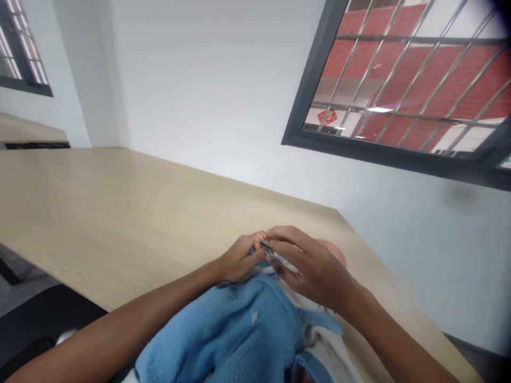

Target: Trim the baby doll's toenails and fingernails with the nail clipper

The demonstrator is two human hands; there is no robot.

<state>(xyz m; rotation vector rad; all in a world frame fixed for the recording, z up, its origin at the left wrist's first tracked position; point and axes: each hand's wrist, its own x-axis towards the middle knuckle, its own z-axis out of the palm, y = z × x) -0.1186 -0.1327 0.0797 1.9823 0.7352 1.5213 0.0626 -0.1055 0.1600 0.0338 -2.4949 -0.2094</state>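
Note:
My left hand (239,259) and my right hand (311,266) meet above a light wooden table, close together. A small metal tool (272,257), possibly nail clippers, sits between them, held under my right fingers. My left fingers curl around a fold of blue fleece cloth (223,330) beside the tool. The fleece lies bunched in front of me, over white fabric (319,335). Behind my right hand, a rounded pink object (333,251) is partly hidden.
The light wooden table (120,213) stretches to a white wall. A barred window (403,80) looks onto a red-brick building, and another window (19,48) is at the far left. A black chair (43,324) sits below the table's near edge.

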